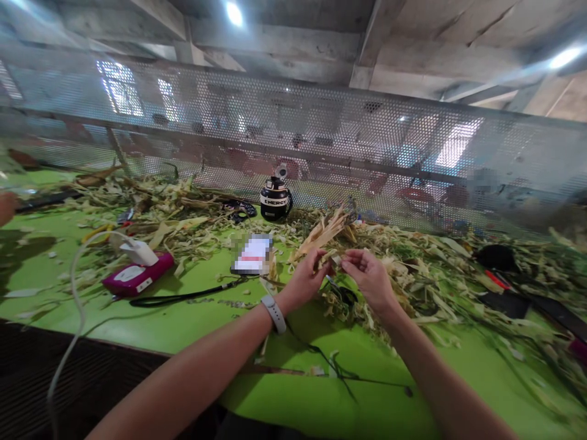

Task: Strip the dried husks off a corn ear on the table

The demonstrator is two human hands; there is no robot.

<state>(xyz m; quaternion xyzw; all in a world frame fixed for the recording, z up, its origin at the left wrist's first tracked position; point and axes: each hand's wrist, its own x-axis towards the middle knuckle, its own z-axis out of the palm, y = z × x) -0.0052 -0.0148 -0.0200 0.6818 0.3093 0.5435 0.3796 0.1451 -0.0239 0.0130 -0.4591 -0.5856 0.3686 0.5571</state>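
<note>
My left hand, with a pale watch band on its wrist, and my right hand meet above the green table. Between their pinched fingertips is a small pale strip of plant husk; its exact shape is hard to make out. Just beneath the hands lie black-handled scissors, partly covered by scraps. Behind my left hand a bundle of dry tan husks rests on the pile. A phone with a lit, blurred screen lies left of the hands.
Husk scraps spread widely. A black bottle stands by the perforated metal screen. At left, a magenta power strip holds a white charger with its cable. A black strap lies nearby. Another person's hand shows far left.
</note>
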